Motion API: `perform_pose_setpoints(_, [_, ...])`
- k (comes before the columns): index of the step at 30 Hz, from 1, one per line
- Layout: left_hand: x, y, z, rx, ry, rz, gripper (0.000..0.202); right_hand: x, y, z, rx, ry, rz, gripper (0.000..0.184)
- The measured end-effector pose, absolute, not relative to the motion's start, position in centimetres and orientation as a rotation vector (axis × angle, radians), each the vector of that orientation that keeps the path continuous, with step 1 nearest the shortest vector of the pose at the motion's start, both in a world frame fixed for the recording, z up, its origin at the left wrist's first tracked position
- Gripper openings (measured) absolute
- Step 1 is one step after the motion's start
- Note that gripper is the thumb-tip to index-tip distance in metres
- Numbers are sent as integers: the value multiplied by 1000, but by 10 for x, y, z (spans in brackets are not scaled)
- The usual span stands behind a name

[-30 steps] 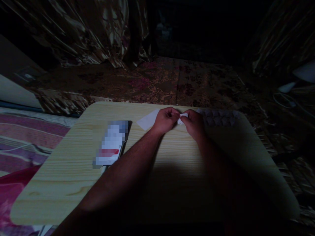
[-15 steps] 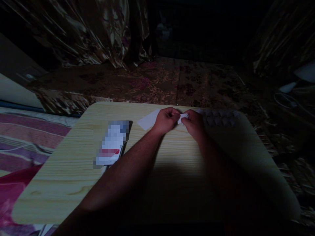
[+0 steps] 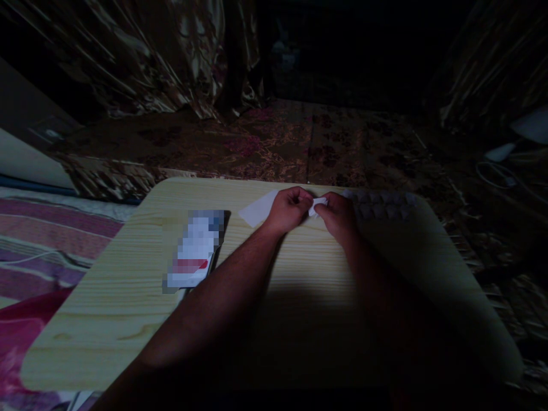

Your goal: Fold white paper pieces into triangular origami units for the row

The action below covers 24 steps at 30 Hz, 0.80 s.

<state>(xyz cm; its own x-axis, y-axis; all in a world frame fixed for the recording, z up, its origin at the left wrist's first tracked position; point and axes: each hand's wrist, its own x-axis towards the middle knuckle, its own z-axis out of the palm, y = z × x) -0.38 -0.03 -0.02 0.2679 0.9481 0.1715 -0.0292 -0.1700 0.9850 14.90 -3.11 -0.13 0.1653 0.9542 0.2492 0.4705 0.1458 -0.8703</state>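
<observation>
So we had a small crumpled white paper [image 3: 317, 206] up near the table's far edge, couldn't tell if it touched the wood. Our left hand [image 3: 287, 210] pinched one end, and our right hand [image 3: 340, 214] gripped the other, thumb on top. A flat white sheet [image 3: 257, 209] lay on the table [image 3: 128, 297] by our left wrist, rows of small pointed pieces [image 3: 384, 205] filled its far right corner, and a pixelated rectangular thing [image 3: 194, 248] sat on its left half. Floral cloth [image 3: 274, 142] was just beyond it.
</observation>
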Motion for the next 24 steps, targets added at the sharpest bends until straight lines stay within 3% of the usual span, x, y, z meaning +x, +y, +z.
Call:
perform_pose_setpoints(9, [-3, -2, 3, 1445, 944, 1124, 19, 150, -29, -5, -1451, -1451, 634, 17])
perform_pose_setpoints(17, [-3, 3, 0, 1286, 947, 1211, 19, 144, -34, 4, -1325, -1300, 877, 20])
perform_pose_setpoints(24, [-4, 5, -2, 1278, 900, 1167, 19, 151, -28, -9, -1428, -1406, 686, 21])
